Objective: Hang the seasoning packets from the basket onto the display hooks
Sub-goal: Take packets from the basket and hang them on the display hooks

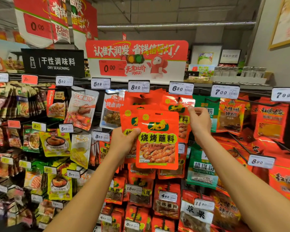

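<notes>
Head view, facing a wall of hanging seasoning packets. Left hand [124, 139] raised at centre, thumb across the front and fingers behind, gripping a small fan of red packets; the front packet [157, 139] shows yellow-green characters and a photo of grilled skewers, with a second packet [128, 119] of the same kind peeking out behind it to the left. Both are held up just below the 8.50 price tag [139, 87]; their hang holes sit lower than the hook there. Right hand [199, 121] raised to the right of the held packets, fingers curled with thumb and forefinger near the top edge of the hanging red packets [179, 106] under the 6.30 tag [181, 88]; cannot tell whether it actually pinches anything. Green pepper packets [203, 171] hang on the right, lower down. Far above, a red promotional sign [137, 59] and, to its left, a black sign [54, 61] reading DRY SEASONING. No basket in view.
</notes>
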`<state>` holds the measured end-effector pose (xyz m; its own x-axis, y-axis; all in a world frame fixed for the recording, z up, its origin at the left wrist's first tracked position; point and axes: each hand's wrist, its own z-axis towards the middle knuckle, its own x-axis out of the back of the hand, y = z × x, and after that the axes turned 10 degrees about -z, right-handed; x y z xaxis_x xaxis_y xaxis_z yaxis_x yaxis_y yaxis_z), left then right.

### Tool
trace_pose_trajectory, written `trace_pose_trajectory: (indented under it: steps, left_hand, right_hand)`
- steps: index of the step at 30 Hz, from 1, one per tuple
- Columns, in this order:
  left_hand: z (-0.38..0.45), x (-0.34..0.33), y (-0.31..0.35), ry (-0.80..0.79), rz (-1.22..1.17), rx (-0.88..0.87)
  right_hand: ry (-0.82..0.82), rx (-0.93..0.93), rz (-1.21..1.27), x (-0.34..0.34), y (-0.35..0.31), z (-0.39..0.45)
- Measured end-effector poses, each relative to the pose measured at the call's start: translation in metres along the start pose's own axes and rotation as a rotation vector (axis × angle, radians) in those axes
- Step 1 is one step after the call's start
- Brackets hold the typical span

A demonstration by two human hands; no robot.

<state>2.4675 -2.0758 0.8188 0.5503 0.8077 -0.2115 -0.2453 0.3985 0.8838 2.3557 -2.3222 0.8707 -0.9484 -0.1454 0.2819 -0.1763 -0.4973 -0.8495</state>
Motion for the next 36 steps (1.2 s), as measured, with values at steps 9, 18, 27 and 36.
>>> trace_pose_trajectory:
  steps: [9, 18, 27, 36]
  left_hand:
    - [0.005, -0.047, 0.004, -0.067, -0.05, -0.003]
    - [0.007, -0.014, 0.005, 0.091, -0.048, 0.033]
    - [0.006, 0.022, 0.017, 0.183, -0.055, -0.013]
    - [0.009, 0.013, 0.016, 0.113, -0.057, 0.0]
  right_hand:
    - [-0.365, 0.117, 0.254, 0.021, -0.015, -0.033]
    - [-0.176, -0.019, 0.319, 0.009, -0.033, 0.007]
    - [-0.082, -0.048, 0.164, -0.008, -0.037, 0.026]
    - [-0.094, -0.047, -0.059, -0.009, -0.022, 0.03]
